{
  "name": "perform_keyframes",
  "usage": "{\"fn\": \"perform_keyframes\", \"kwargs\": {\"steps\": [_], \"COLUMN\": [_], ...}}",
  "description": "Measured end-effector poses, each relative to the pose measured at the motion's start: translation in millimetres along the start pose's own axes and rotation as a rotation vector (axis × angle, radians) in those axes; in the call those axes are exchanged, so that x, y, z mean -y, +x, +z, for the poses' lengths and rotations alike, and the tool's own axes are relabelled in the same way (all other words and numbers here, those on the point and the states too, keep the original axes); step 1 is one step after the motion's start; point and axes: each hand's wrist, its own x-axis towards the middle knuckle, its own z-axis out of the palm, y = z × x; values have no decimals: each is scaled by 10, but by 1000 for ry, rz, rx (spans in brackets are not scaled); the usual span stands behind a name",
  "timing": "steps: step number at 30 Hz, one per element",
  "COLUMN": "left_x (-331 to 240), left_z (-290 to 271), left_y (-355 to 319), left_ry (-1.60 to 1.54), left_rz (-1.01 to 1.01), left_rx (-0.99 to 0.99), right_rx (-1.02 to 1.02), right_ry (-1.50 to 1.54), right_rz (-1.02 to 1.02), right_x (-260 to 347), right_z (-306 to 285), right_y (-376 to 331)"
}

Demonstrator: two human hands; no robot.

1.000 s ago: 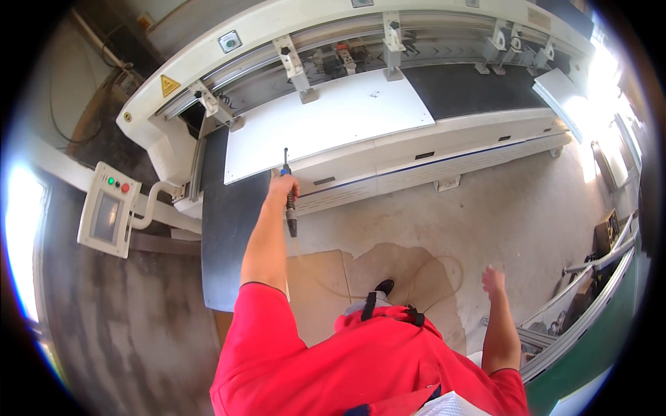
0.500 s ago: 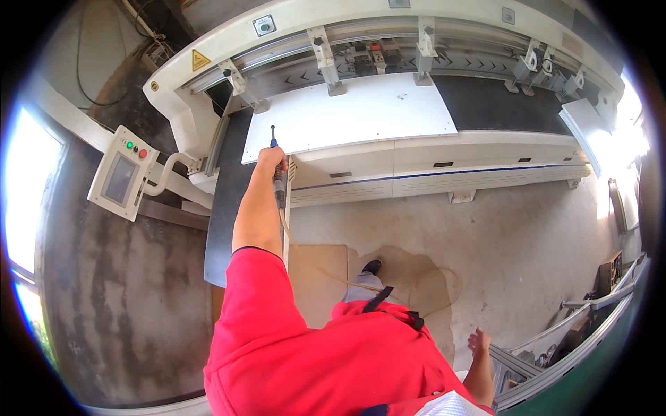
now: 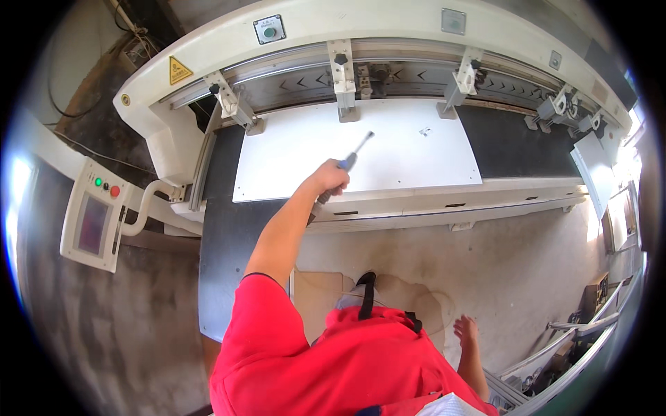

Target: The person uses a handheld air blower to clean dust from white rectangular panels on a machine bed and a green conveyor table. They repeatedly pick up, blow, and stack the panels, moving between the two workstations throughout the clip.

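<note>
Head view, looking down. Left hand raised in front, grip clenched around a screwdriver with a blue-grey handle; its metal shaft points up and to the right over the white panel. Panel lies flat on the dark belt of a long white machine, under three clamp brackets. Right hand hangs low beside the red shirt, fingers loose, grasping nothing, above the stained concrete floor. Control box with green and red buttons stands at far left.
</note>
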Motion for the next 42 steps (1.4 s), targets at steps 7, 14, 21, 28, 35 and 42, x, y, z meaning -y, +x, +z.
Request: {"fn": "perform_keyframes", "kwargs": {"steps": [7, 14, 21, 28, 35, 42], "left_x": [596, 268, 8, 848, 1437, 1573], "left_z": [-1438, -1737, -1529, -1700, -1868, -1821], "left_y": [437, 513, 372, 204, -577, -1208], "left_ry": [-464, -241, -213, -296, -323, -318], "left_rz": [-140, -75, -54, -132, -351, -327], "left_rx": [-537, -405, -83, -440, -510, -514], "right_rx": [295, 191, 98, 176, 294, 263], "right_ry": [-302, -514, -363, -331, -442, -474], "right_rz": [-342, -28, 95, 10, -65, -1], "right_x": [1020, 871, 744, 946, 921, 899], "right_z": [1450, 948, 271, 1020, 1203, 982], "right_y": [-425, 94, 473, 54, 140, 406]}}
